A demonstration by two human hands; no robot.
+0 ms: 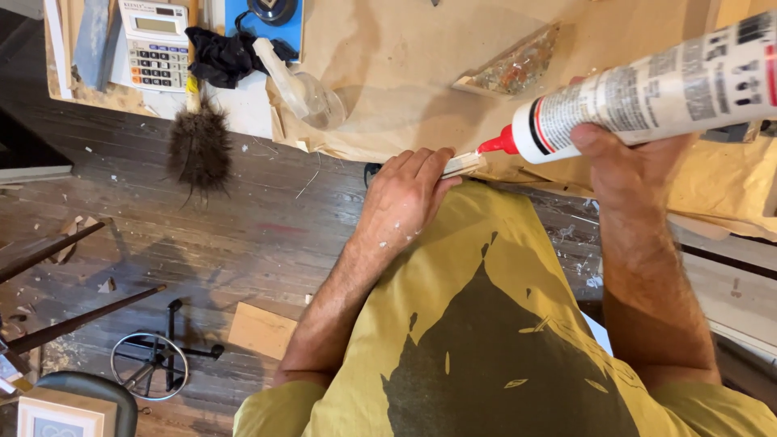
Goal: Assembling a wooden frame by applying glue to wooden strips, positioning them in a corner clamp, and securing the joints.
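The left hand [405,198] has its fingers [421,162] curled together and clamped on a small pale strip of wood [464,164], whose end sticks out just past the fingertips at the edge of the brown-paper-covered desk [405,57]. The right hand [619,162] is wrapped around a large white plastic glue bottle with a red nozzle [647,97], fingers closed tight on its body; the bottle lies tilted, and the red tip touches the end of the wood strip, between the two hands. Beyond the left fingers, further onto the desk, lie a clear plastic spray bottle [303,89], a crumpled black cloth [227,53], a dark feather duster [198,146] and a white calculator [154,44]. Beyond the nozzle rests a triangular wooden corner piece [514,65]. Below the hands, a yellow shirt [486,324] fills the view above the dark wooden floor [202,243].
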